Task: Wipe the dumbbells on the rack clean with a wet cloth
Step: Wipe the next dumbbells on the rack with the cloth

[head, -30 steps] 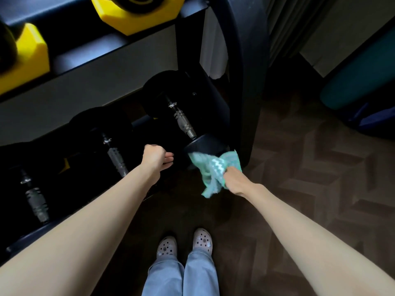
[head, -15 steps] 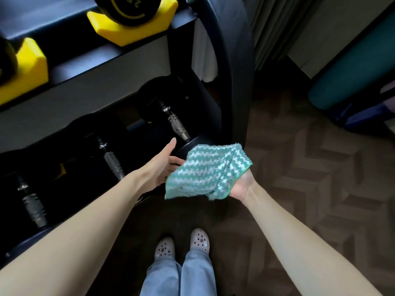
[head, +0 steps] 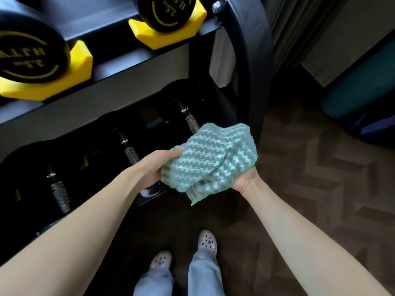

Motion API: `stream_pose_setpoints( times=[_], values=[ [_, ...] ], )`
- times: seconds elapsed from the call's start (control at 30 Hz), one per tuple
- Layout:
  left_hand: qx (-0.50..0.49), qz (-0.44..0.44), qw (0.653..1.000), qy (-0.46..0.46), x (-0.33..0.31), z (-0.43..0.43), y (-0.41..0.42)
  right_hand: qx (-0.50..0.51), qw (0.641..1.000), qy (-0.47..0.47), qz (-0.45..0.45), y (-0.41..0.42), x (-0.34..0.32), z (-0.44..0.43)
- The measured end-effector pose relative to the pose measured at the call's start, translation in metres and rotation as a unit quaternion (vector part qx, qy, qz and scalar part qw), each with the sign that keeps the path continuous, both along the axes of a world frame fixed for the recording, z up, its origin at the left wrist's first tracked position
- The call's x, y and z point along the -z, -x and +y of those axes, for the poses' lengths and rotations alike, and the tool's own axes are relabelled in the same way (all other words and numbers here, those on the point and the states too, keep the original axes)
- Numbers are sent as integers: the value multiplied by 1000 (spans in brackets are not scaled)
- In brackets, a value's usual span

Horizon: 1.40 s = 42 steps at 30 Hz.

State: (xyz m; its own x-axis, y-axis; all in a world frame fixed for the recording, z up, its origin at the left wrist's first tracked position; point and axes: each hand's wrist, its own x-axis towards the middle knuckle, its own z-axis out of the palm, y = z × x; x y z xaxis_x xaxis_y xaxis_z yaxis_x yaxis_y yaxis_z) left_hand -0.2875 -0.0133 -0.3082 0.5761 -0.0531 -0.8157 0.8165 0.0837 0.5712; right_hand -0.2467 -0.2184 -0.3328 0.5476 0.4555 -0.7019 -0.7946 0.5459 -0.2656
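Rack (head: pixel 252 60) filled the upper left, black dumbbells (head: pixel 58 192) on its lower shelf. Centre frame, green striped cloth (head: pixel 209 159) hung in front of them; left grip (head: pixel 154 167) pinched its edge, right grip (head: pixel 243 181) underneath, fingers hidden, couldn't tell if clenched.

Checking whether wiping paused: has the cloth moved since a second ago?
Yes. The cloth was bunched at the near end of the rightmost lower dumbbell; now it hides that end, raised, between left hand and right hand.
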Motion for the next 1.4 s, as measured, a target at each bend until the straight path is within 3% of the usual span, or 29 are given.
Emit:
stream_pose_setpoints(
  times=[0.13,0.33,0.47,0.57,0.67,0.77,0.87,0.93,1.03,1.2,1.4],
  values=[
    [-78,-96,989,-78,-2,23,1,7,1000,12,-12,12,-4,9],
    [-86,-195,963,-166,-10,47,-3,59,996,46,-38,28,-6,33],
    [-87,-197,963,-160,-6,69,-7,149,988,29,-37,34,6,44],
    [-66,-188,968,-152,-1,77,-10,132,990,23,-32,39,5,51],
    [-36,-199,968,-148,4,74,-17,42,983,141,-105,41,7,59],
    [5,-219,959,-183,9,70,-26,-12,948,259,-184,47,13,66],
    [82,-183,957,-210,21,67,-27,-48,915,342,-207,59,34,74],
    [116,-160,954,-227,31,65,-28,-66,907,369,-192,67,61,82],
    [85,-127,951,-267,53,68,-28,-69,926,349,-126,77,92,98],
    [14,-84,968,-235,82,78,-30,-23,953,300,-27,65,125,121],
    [36,-88,971,-221,96,81,-38,-53,968,243,30,55,126,130]
  ],
)
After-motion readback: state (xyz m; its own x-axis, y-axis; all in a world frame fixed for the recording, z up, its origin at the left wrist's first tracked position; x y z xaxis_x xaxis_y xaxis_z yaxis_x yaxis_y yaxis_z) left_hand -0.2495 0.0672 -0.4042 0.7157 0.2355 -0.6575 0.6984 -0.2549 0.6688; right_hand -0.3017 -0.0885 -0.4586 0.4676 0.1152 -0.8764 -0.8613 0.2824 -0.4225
